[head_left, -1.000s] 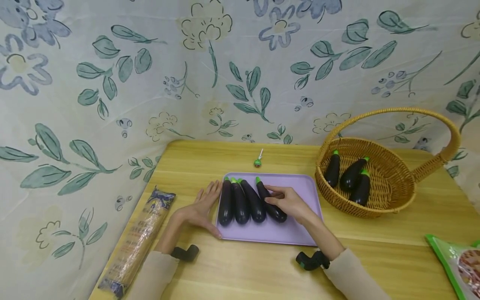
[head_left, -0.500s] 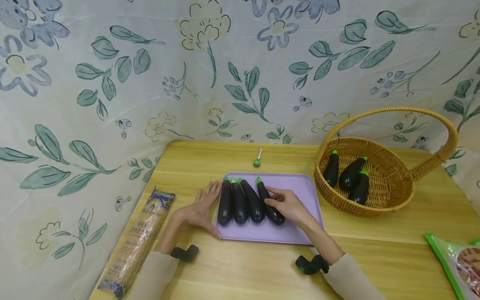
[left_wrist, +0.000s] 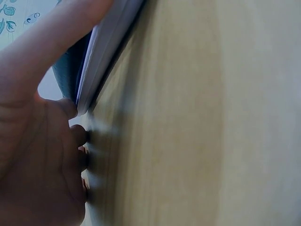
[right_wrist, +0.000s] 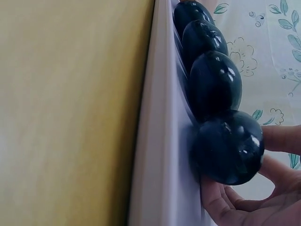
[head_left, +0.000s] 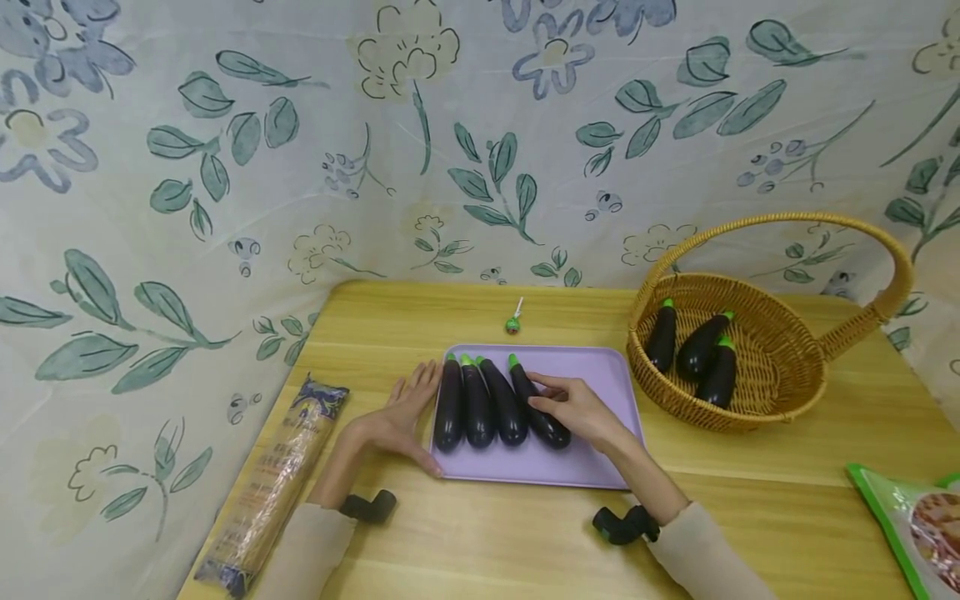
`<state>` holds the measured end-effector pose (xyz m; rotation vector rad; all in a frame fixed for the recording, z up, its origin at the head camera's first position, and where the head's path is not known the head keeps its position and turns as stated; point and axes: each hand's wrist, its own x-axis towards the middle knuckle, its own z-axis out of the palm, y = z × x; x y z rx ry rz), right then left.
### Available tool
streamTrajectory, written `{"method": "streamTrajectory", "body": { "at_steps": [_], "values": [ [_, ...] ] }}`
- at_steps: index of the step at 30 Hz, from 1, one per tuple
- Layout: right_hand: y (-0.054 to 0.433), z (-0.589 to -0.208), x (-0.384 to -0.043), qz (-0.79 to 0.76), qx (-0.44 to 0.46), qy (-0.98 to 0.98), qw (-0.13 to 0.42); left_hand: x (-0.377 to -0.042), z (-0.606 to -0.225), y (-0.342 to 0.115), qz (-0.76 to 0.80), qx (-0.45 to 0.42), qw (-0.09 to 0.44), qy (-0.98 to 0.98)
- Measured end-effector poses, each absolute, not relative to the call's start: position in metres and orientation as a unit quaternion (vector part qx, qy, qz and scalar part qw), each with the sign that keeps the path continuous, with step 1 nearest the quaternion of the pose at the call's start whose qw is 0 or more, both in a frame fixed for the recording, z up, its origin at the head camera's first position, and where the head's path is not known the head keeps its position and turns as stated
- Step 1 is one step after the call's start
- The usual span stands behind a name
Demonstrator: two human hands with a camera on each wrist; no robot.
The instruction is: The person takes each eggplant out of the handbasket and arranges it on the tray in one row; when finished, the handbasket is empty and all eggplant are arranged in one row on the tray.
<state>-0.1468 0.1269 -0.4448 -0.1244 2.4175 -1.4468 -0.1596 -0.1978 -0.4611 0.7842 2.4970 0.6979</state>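
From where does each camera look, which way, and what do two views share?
Head: on the head, facing forward and down at the tray, its four eggplants and the basket; left hand, right hand and sleeves show.
Left wrist: on that wrist, facing the table and tray edge; left hand shows.
Right wrist: on that wrist, facing the eggplants' rounded ends; part of the right hand shows.
Head and right wrist share those eggplants and the right hand.

I face a floral cloth filling the upper frame behind my wood-grained worktop. Mid-frame, I see a green lollipop near its back edge; at lower left, a long printed packet; at lower right, a green-edged bag, cut off.
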Motion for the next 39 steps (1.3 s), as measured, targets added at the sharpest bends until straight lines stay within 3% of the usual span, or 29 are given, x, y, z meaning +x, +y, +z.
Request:
{"method": "streamTrajectory", "body": {
  "at_steps": [15,39],
  "values": [
    [0.1298,-0.4449,-0.1481,-0.512,-0.051,0.84,0.17,-0.1599,-0.4639,-0.1989,0.25,0.282,0.214,0.901],
    [0.1351,-0.44,-0.1455,-0.422,-0.052,0.897,0.118,-0.1601,-0.4632,-0.1985,0.251,0.282,0.214,0.901]
  ]
}}
